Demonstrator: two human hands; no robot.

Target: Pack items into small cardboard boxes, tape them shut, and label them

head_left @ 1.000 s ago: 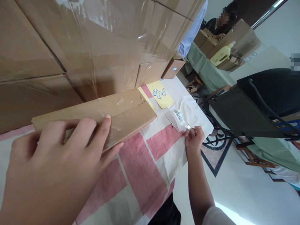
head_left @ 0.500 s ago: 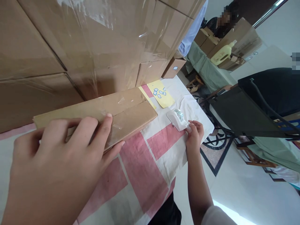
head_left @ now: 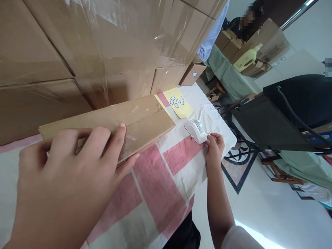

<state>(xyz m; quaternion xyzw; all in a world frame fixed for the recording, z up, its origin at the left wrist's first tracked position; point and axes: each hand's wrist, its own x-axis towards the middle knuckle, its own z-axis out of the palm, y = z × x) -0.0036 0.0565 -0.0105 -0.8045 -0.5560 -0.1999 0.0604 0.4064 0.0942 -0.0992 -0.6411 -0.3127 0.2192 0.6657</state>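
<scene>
A long, flat cardboard box [head_left: 145, 116] lies on the checked cloth, with clear tape on its top. My left hand [head_left: 70, 173] grips its near part, fingers curled over the top and thumb along the near side. To the right stands a white tape dispenser [head_left: 193, 133] with a roll of clear tape [head_left: 199, 125]. My right hand [head_left: 215, 145] is closed at the dispenser's cutter end, thumb and fingers pinched there. The strip between the fingertips is barely visible. Behind the dispenser lies a yellow sheet [head_left: 183, 111] bearing several small blue-edged white labels [head_left: 178, 101].
Large taped cartons [head_left: 129, 45] form a wall behind the box. A small carton [head_left: 192, 74] with a label stands at the table's far end. Right of the table are a dark folding chair [head_left: 282, 117] and tiled floor. A person sits farther back near a yellow jug [head_left: 246, 59].
The view has shifted slightly, and my left hand and the box appear a little farther right. Both hands keep practically the same hold.
</scene>
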